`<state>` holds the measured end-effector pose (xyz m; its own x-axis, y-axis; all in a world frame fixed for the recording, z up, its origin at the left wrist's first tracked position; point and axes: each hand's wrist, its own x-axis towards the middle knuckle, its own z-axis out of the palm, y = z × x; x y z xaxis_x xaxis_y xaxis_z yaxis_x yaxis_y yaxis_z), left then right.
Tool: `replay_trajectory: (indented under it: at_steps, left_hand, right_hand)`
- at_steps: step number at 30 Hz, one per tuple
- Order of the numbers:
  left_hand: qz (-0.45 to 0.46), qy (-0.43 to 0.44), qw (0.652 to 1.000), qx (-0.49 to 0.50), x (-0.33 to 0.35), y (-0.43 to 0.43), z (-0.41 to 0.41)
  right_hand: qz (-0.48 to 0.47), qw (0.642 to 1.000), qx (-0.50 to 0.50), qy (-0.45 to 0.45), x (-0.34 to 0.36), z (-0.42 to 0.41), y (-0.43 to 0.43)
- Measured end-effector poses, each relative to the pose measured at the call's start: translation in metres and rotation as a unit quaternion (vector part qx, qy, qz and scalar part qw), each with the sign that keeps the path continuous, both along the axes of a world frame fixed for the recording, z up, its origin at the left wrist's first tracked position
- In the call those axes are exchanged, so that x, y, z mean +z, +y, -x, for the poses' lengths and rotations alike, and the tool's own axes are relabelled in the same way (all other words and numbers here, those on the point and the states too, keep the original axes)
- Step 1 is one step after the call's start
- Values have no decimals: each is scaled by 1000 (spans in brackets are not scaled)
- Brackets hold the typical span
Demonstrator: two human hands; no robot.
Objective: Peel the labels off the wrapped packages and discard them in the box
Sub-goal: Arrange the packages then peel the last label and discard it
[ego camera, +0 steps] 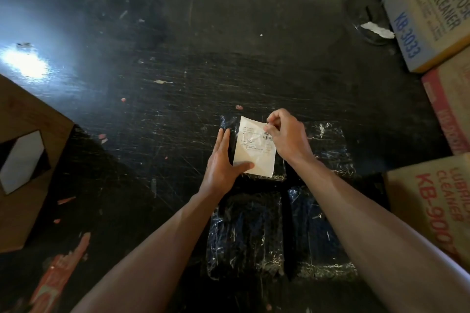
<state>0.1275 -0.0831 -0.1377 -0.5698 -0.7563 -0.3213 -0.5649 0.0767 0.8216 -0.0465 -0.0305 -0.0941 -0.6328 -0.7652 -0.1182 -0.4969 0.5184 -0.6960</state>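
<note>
1. On a dark, scratched surface (203, 63), seen from above, a black plastic-wrapped package (230, 122) lies in the middle, under both of the person's hands.
2. A white printed label (255, 155) covers most of the package's top and lies flat against the wrap. The peel looks barely begun.
3. The left hand (222, 160) is flat, with its fingers straight and together along the package's left edge. Its thumb lies across the label's lower left corner. This probably pins the package so it does not lift with the label.
4. The right hand (284, 134) is curled, its thumb and fingertips pinching the label's upper right corner. That corner is likely where the peel will start, pulling away from the pinning hand.
5. Three other packages (244, 231) in the same wrap lie close by. One is just to the right, and two are nearer the person, partly under the forearms. No label shows on them.
6. A brown cardboard box (38, 114) sits well apart at the left, with an opening cut in its top. It is probably where the peeled label goes.
7. Printed cartons (432, 7) are stacked along the right edge.
</note>
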Motion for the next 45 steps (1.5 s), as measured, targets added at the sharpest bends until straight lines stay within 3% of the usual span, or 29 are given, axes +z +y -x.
replay_trajectory:
  at_steps: [7,18,35,38,45]
  left_hand:
    - [84,-39,995,-41,-1,-1,-4]
    - [61,-39,997,-38,-2,1,0]
    - [71,-22,983,-166,-11,-17,-17]
    - [74,-12,983,-165,-11,-18,-16]
    - [85,-53,980,-172,-8,-17,-14]
  right_hand:
    - [-10,999,41,22,2,0,0]
    - [45,999,29,11,41,-7,20]
    - [45,999,8,-2,72,-17,40]
    - [79,997,-16,-21,91,-14,34]
    - [98,994,9,56,146,6,22]
